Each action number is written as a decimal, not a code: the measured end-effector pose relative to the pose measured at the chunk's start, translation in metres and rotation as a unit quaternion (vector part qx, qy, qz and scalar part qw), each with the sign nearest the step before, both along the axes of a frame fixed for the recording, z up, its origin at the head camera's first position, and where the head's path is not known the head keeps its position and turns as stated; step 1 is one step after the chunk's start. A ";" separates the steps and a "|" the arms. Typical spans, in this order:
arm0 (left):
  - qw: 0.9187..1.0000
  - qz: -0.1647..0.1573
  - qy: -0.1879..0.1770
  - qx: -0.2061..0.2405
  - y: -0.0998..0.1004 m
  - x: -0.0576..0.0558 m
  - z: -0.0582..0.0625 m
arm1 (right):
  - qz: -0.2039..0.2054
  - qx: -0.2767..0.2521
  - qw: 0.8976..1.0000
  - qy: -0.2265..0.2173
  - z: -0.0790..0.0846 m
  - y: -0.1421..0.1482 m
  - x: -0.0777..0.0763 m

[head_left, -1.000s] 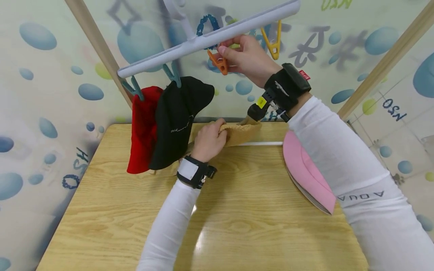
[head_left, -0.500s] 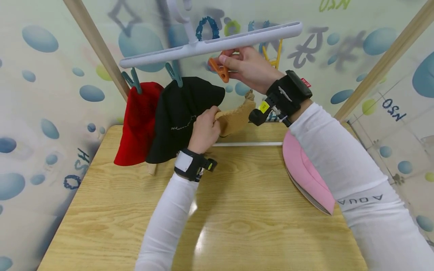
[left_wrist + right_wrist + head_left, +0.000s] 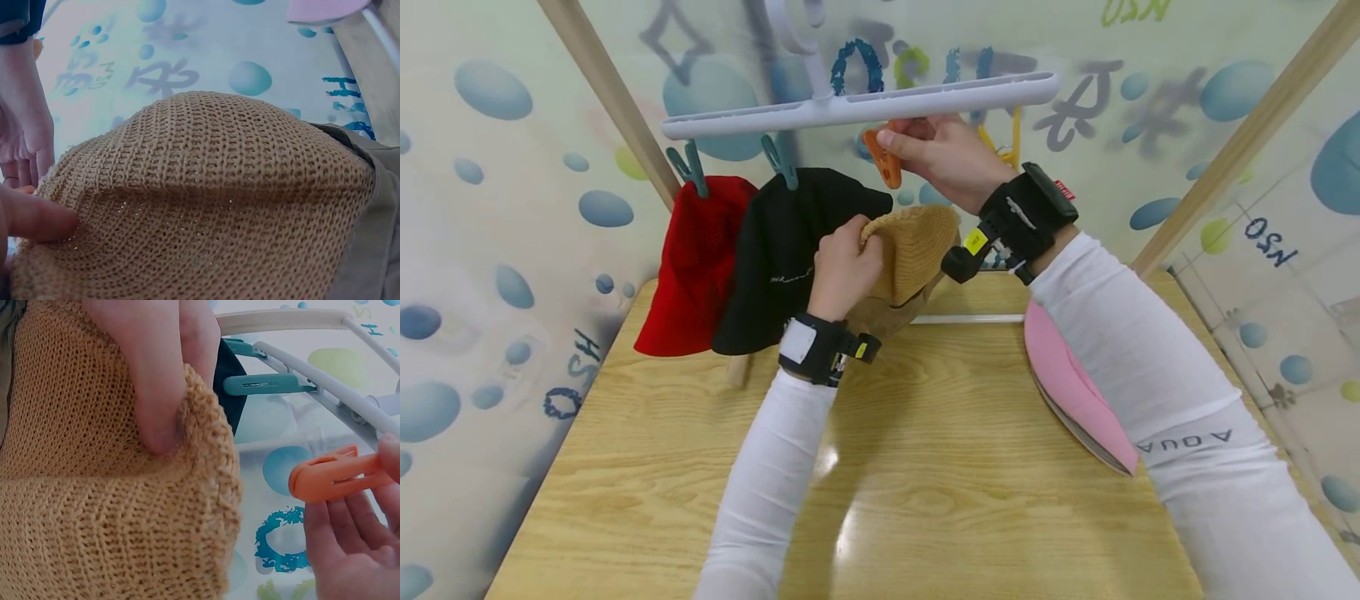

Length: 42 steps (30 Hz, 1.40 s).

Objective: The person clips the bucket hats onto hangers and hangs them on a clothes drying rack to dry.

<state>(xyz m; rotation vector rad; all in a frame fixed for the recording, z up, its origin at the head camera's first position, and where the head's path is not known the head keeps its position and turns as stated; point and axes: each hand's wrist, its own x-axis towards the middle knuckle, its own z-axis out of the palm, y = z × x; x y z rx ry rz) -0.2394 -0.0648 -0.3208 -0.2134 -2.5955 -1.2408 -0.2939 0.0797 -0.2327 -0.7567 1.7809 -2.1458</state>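
Note:
My left hand (image 3: 844,267) pinches the crown edge of a tan knitted hat (image 3: 917,246), lifted over the table below the hanger bar. In the left wrist view the hat's knit (image 3: 212,181) fills the lower part, with a grey-brown band (image 3: 369,231) at its right. My right hand (image 3: 951,158) pinches an orange clothespin (image 3: 883,158) under the white hanger (image 3: 865,107). In the right wrist view the clothespin's closed-looking end (image 3: 306,482) points at the hat, a gap between them. A red hat (image 3: 692,267) and a black hat (image 3: 790,258) hang from teal clothespins (image 3: 781,162).
A yellow clothespin (image 3: 1015,137) hangs at the hanger's right, partly behind my right hand. On the wooden table (image 3: 925,467) a pink hat (image 3: 1071,383) lies at the right, under my sleeve. Wooden poles (image 3: 613,100) slant up on both sides, and a white rod (image 3: 973,319) crosses behind.
My left hand has raised the tan hat, its crown now upright and nearer the orange clothespin. The hanger has swung toward level, the hanging hats shifting left. My right hand still holds the clothespin.

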 end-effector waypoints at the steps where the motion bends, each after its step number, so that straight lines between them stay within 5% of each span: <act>1: 1.000 0.004 0.002 -0.001 0.000 0.000 0.000 | -0.001 0.001 1.000 0.003 -0.001 -0.001 0.000; 15: 0.999 0.035 0.026 0.018 -0.005 -0.003 -0.004 | -0.026 -0.006 1.000 -0.008 -0.004 -0.006 0.000; 31: 0.997 0.050 0.062 0.009 -0.002 -0.002 0.006 | -0.084 -0.016 0.996 -0.033 -0.002 -0.011 0.003; 42: 0.995 0.061 0.070 0.023 -0.003 0.002 0.016 | -0.063 -0.028 0.997 -0.028 -0.005 -0.010 0.002</act>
